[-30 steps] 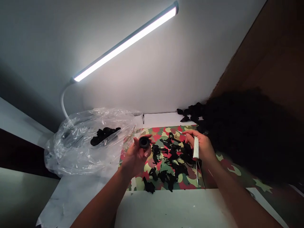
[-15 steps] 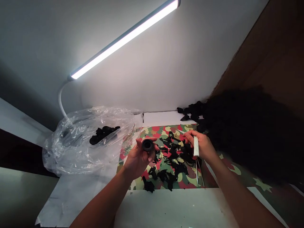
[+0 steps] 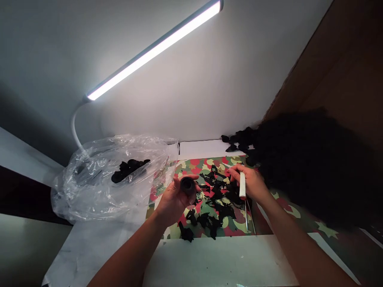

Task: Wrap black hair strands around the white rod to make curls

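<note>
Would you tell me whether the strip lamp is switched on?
On: the strip lamp glows bright white and lights the wall behind it.

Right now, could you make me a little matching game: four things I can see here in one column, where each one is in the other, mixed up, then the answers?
Things:
1. black ring
2. white-handled tool
3. clear plastic bag
4. black scraps

Places:
A. scattered on the camouflage mat
B. held in the left hand
C. lying to the left of the mat
D. held in the right hand

Pairs: 1-B, 2-D, 3-C, 4-A.
</note>
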Motion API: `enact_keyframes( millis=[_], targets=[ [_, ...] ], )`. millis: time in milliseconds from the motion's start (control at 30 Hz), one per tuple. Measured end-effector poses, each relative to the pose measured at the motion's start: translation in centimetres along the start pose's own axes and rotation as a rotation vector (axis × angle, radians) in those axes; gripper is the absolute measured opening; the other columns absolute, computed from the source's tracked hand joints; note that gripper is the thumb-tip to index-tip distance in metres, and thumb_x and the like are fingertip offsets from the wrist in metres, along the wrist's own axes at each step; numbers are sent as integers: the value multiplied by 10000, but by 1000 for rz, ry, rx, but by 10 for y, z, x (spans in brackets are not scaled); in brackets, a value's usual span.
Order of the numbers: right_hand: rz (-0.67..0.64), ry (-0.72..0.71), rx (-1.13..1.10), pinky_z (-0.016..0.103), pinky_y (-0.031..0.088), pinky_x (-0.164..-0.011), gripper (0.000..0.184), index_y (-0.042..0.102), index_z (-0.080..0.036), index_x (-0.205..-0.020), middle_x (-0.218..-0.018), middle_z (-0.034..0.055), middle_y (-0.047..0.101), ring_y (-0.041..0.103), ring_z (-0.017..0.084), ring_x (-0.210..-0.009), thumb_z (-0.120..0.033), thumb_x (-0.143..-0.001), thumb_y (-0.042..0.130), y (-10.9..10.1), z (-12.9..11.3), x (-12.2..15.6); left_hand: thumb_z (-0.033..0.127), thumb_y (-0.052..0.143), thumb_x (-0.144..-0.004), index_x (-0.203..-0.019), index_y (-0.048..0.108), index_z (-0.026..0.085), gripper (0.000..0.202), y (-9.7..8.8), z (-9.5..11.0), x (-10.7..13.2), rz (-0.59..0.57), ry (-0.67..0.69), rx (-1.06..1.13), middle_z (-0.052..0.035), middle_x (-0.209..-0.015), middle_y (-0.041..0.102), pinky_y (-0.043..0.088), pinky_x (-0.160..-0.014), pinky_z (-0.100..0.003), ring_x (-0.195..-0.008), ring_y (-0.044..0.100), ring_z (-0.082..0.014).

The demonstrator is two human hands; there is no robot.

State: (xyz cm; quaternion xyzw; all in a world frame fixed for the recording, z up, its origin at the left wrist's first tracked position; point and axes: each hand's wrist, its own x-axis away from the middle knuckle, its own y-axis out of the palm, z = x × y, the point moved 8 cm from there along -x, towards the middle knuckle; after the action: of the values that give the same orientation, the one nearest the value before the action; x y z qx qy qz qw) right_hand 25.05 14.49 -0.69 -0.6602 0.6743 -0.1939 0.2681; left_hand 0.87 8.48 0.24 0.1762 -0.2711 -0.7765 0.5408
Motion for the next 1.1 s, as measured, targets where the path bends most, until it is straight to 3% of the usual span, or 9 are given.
enact_keyframes(
  millis=[133,267,400,467,667,767,900,1000,1100],
  targets=[
    [-91,-21,32,254,407,-526,415,714,-174,-837,-687,28,705,576,155,-532,-554,-886,555,3,6,-2,532,754,-808,-1144,743,179,487,-19,58,3,201,320,-555,-99,-965,689,467,-654,-274,-728,586,-165],
    [-112,-12,60,251,422,-555,395,709,-175,-771,-676,21,692,594,163,-590,-539,-866,585,-11,11,-3,324,707,-864,-1157,736,228,310,-71,165,47,862,869,-1461,-93,-1181,625,456,-969,-432,-1126,574,-302],
    [-117,-18,87,248,417,-566,401,688,-177,-732,-649,9,663,585,159,-598,-550,-857,613,-20,7,-1,450,816,-697,-1056,771,236,420,-170,190,46,1077,442,-1923,-50,-893,622,472,-622,-388,-693,609,-256],
    [-118,-29,101,248,411,-571,394,697,-183,-748,-648,2,652,584,160,-606,-551,-863,617,-18,3,1,505,798,-705,-1075,774,219,469,-188,179,39,887,381,-2032,-51,-821,631,395,-518,-311,-550,538,-183],
    [-127,-94,128,323,485,-758,284,749,-220,-965,-857,40,728,642,219,-812,-462,-902,615,3,-13,7,415,685,-867,-1046,780,184,307,-105,173,50,960,800,-1999,-129,-1011,701,491,-766,-440,-801,619,-271],
    [-195,-139,174,459,441,-1012,390,720,-242,-1200,-1264,111,701,578,324,-1195,-417,-851,710,19,-17,11,294,586,-954,-1031,760,147,240,-56,159,47,753,989,-1725,-122,-1036,725,490,-895,-405,-943,646,-261],
    [-339,-155,282,658,285,-1115,838,568,-277,-1435,-1571,134,448,299,456,-1451,-501,-684,864,58,-25,29,239,619,-933,-942,761,194,149,-18,104,23,210,869,-1533,-58,-840,762,515,-731,-269,-743,690,-182],
    [-444,-316,296,747,93,-1132,998,502,-308,-1483,-1607,129,387,158,506,-1492,-621,-610,871,99,-51,61,242,631,-924,-930,770,209,143,-14,79,17,167,798,-1474,-55,-801,774,513,-682,-258,-673,685,-171],
    [-570,-548,226,761,55,-1126,834,423,-410,-1506,-1635,61,351,96,463,-1525,-642,-771,744,137,-81,98,252,649,-910,-917,778,215,135,-16,74,17,224,787,-1408,-50,-786,780,517,-657,-265,-635,676,-170]
  ],
)
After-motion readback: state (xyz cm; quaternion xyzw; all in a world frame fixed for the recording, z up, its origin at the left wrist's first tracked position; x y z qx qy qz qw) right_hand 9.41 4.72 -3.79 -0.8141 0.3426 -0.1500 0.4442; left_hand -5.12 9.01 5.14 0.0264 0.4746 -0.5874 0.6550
